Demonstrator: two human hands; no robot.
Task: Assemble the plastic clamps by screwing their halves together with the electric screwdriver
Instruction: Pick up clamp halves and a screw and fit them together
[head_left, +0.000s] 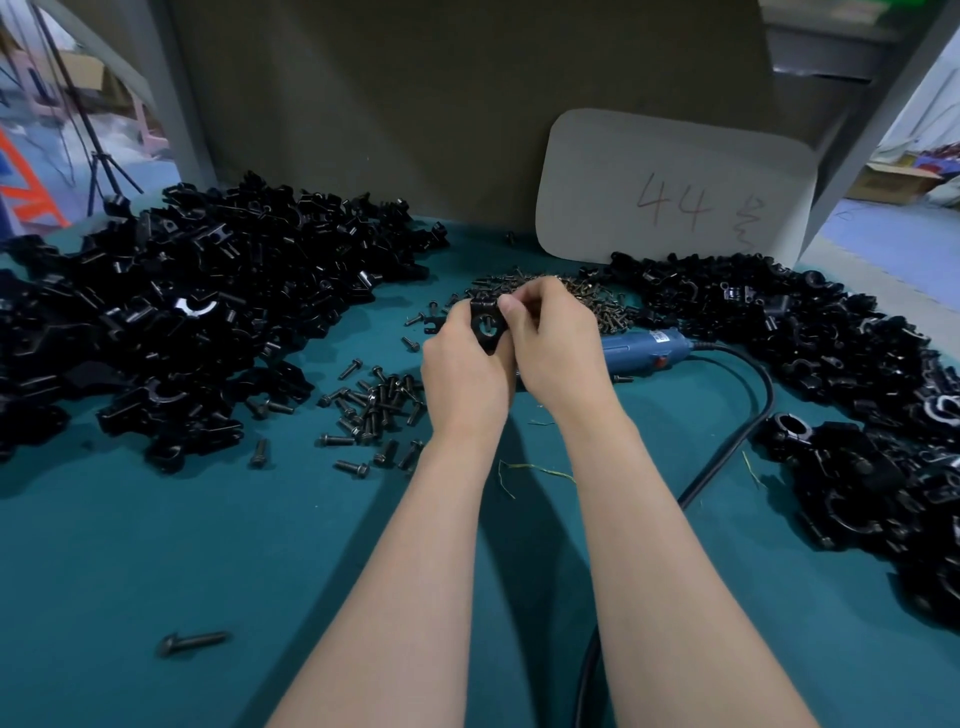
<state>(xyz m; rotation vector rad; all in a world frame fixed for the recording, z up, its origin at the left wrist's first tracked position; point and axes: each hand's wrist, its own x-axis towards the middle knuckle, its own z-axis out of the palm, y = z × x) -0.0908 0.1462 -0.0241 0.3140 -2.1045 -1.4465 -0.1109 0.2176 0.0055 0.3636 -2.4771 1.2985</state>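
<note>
At frame centre both hands hold one black clamp (488, 326) just above the tabletop (156, 545). The left hand (462, 369) grips it from below; the right hand (553, 343) pinches its top edge, perhaps seating a screw, though the fingers (519, 304) hide that spot. The step looks like mating the halves. To do it well, press the seam flush and line up the holes squarely before reaching for the screwdriver (644, 347), which lies idle just right of the hands, beside the screws (587, 304).

Black ring-shaped clamp (488, 325), held upright.
</note>
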